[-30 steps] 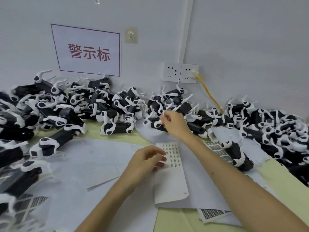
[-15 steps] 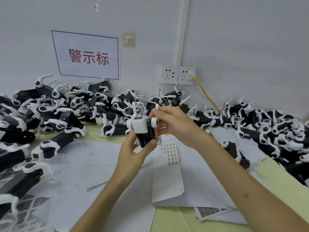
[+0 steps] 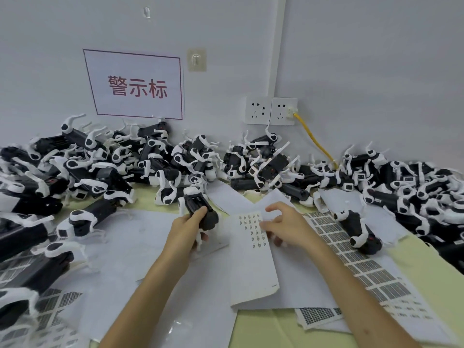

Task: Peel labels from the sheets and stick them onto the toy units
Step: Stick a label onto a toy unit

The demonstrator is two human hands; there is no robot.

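Free passage: the middle of the table (image 3: pixel 266 330), covered only by flat paper sheets (image 3: pixel 130 229) and the label sheet (image 3: pixel 251 267), open from the near edge inward. Obstacles: back heap (image 3: pixel 195 159) of toy units banked against the wall, left heap (image 3: pixel 32 222) and right heap (image 3: pixel 421 194) closing both flanks (white legs jutting out at all angles), and one stray toy unit (image 3: pixel 356 227) lying to the right of the right hand (image 3: pixel 286 227). The left hand (image 3: pixel 185 229) grips a held unit (image 3: pixel 200 207) low over the paper, narrowing the centre gap.
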